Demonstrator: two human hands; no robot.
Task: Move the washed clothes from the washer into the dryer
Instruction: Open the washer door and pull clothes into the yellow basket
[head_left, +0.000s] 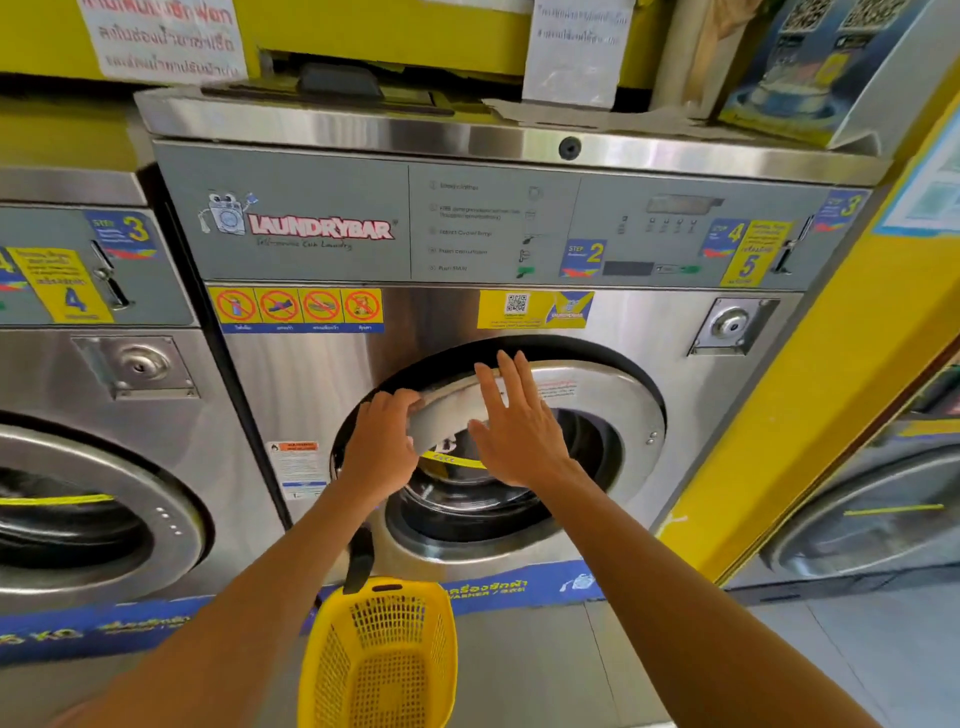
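Both bare arms stretched forward and up, nearly parallel. Left hand (382, 447) knuckles-up, fingers curled over an edge, gripping it. Right hand (514, 418) just beside it, flat and open, fingers straight and slightly spread, pointing up, palm facing away.

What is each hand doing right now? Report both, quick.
Left hand: closed, fingers curled round the edge of the washer door.
Right hand: open, fingers straight, flat against the door, holding nothing.
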